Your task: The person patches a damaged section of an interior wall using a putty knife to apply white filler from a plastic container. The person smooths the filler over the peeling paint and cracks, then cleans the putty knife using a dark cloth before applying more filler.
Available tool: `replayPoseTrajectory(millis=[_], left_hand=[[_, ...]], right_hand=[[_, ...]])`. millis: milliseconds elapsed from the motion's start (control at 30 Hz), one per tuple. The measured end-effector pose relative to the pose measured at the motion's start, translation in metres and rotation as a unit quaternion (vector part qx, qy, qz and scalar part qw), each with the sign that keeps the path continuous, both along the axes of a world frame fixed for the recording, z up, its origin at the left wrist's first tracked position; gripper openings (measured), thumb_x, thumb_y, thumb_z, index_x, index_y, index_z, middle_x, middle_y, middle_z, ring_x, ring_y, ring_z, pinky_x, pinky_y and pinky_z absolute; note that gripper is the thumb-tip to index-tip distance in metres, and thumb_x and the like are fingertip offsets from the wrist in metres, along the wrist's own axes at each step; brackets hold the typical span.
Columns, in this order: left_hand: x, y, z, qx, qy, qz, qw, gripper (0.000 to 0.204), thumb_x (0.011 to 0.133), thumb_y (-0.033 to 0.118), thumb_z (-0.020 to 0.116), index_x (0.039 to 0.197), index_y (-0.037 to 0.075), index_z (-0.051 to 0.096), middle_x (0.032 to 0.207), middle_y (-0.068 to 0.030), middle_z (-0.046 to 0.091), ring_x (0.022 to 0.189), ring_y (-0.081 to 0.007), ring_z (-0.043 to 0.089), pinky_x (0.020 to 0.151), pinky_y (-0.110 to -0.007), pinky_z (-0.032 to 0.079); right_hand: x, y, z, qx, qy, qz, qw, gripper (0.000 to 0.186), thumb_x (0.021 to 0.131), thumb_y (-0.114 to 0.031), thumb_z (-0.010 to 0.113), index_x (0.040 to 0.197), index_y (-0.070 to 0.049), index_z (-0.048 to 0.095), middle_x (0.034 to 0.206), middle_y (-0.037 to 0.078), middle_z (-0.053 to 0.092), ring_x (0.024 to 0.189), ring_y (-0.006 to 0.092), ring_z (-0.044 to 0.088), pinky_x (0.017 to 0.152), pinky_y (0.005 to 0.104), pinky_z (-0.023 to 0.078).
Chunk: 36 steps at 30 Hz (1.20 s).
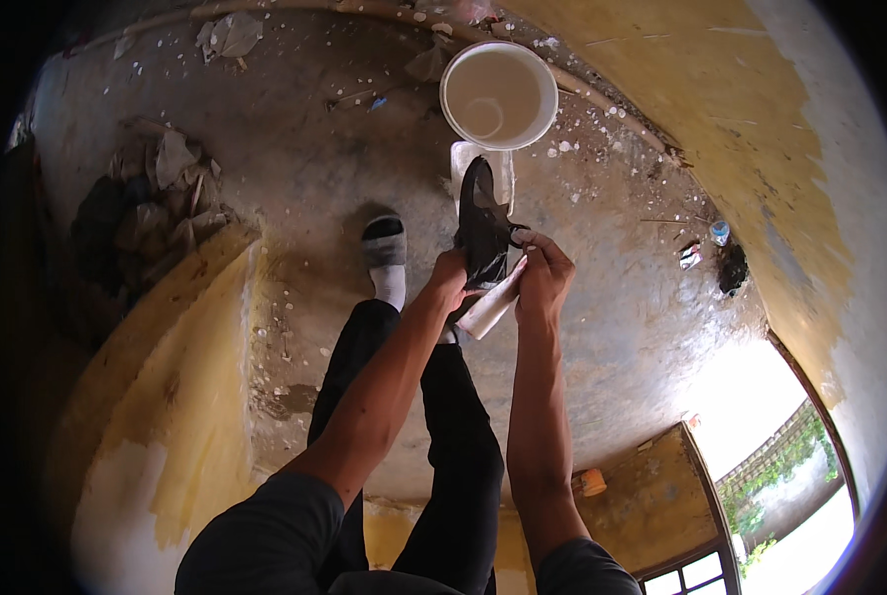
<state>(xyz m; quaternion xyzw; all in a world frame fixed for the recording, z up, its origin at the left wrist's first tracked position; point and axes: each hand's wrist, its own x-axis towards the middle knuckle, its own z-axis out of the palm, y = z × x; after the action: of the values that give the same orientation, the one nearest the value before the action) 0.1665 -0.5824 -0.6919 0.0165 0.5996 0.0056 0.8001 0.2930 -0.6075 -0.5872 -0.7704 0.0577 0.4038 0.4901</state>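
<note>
My left hand (450,278) is closed round the lower left edge of a long dark thing (480,223) with a narrow rounded top. Its exact kind is unclear. At its right side, my right hand (545,273) has its fingers pinched together by a small dark loop and the upper end of a pale cylinder that looks like a paint roller sleeve (491,305). The sleeve slants down to the left between my hands. Beyond them, a white tray (505,164) lies on the floor, partly hidden by the dark thing.
A white bucket (544,114) holding pale liquid stands beyond the tray. At the left, a debris pile (161,213) lies behind a low yellow wall (200,387). Litter (690,256) and a dark hole (732,268) are by the right wall. My sandaled left foot (386,253) is on the floor.
</note>
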Motion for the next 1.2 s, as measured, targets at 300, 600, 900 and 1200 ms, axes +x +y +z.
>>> replayPoseTrajectory(millis=[300,600,900,1200], left_hand=[[0.002,0.016,0.016,0.023,0.009,-0.072,0.997,0.023,0.091,0.015,0.05,0.103,-0.002,0.06,0.089,-0.011,0.066,0.074,-0.0178,0.067,0.068,-0.036,0.058],[0.004,0.007,0.016,0.025,-0.001,-0.111,0.994,0.027,0.096,0.02,0.039,0.109,0.004,0.057,0.096,-0.0103,0.065,0.085,-0.0187,0.066,0.07,-0.038,0.058],[0.002,-0.008,0.024,0.028,0.024,-0.134,0.99,0.026,0.096,0.017,0.036,0.107,0.001,0.054,0.097,-0.0124,0.063,0.083,-0.0219,0.066,0.065,-0.037,0.059],[-0.007,-0.01,0.016,0.026,0.045,-0.145,0.988,0.023,0.095,0.015,0.038,0.105,0.0,0.053,0.098,-0.0128,0.061,0.086,-0.0222,0.065,0.066,-0.038,0.059]], right_hand=[[-0.003,-0.01,0.02,0.014,-0.012,-0.061,0.998,0.021,0.08,0.002,0.049,0.088,0.007,0.068,0.082,0.009,0.067,0.077,0.0127,0.059,0.072,0.0234,0.044],[0.0,-0.023,0.024,0.049,0.016,-0.117,0.992,0.02,0.084,0.005,0.047,0.089,0.005,0.066,0.084,0.013,0.066,0.05,0.006,0.046,0.045,0.0188,0.036],[-0.003,-0.031,0.03,0.016,0.027,-0.076,0.997,0.019,0.084,0.004,0.048,0.09,0.006,0.066,0.085,0.011,0.066,0.052,0.0042,0.044,0.046,0.0178,0.033],[-0.004,-0.026,0.023,0.006,0.021,-0.044,0.999,0.02,0.084,0.004,0.047,0.091,0.005,0.066,0.085,0.01,0.067,0.052,0.0039,0.044,0.046,0.0177,0.033]])
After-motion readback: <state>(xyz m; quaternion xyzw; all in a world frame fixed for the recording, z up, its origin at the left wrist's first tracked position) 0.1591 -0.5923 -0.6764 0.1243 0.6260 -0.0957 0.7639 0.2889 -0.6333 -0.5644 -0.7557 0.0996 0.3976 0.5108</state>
